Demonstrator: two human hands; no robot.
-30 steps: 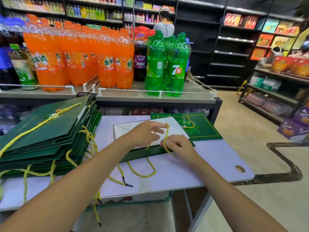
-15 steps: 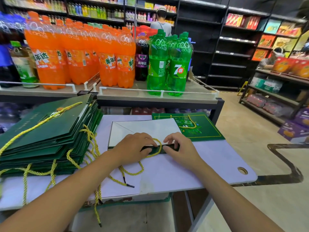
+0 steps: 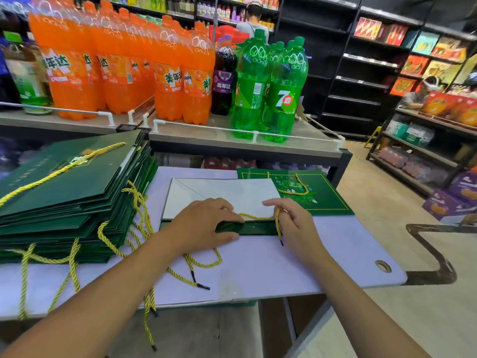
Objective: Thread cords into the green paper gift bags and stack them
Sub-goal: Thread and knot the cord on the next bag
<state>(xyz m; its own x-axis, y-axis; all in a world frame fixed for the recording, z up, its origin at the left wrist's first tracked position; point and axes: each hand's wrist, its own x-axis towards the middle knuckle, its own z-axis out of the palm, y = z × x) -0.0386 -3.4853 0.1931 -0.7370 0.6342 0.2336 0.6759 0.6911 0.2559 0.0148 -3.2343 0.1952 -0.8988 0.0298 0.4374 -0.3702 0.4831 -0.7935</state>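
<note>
A green paper gift bag (image 3: 254, 228) lies flat on the white table (image 3: 309, 262), white lining up, with a yellow twisted cord (image 3: 255, 217) running along its near green rim. To its left, a tall stack of green bags (image 3: 69, 202) trails yellow cords. Another corded bag (image 3: 327, 200) lies flat behind.

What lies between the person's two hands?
In the head view, a yellow twisted cord crosses the green paper bag between left hand and right hand.
</note>
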